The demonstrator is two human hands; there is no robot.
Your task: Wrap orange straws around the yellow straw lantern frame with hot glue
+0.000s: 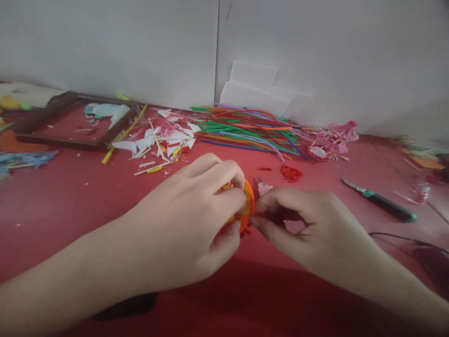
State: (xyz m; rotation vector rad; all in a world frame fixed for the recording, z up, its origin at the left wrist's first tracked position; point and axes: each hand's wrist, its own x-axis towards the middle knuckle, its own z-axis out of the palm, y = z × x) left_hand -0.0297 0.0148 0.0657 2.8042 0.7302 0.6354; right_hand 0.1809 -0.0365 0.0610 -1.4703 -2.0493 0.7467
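Grasping an orange-yellow round piece (pixel 250 202), left fingers (pixel 229 200) wrapped, right fingers (pixel 270 230) pinching its edge

Texts, labels, brands, numbers, signs: none legible.
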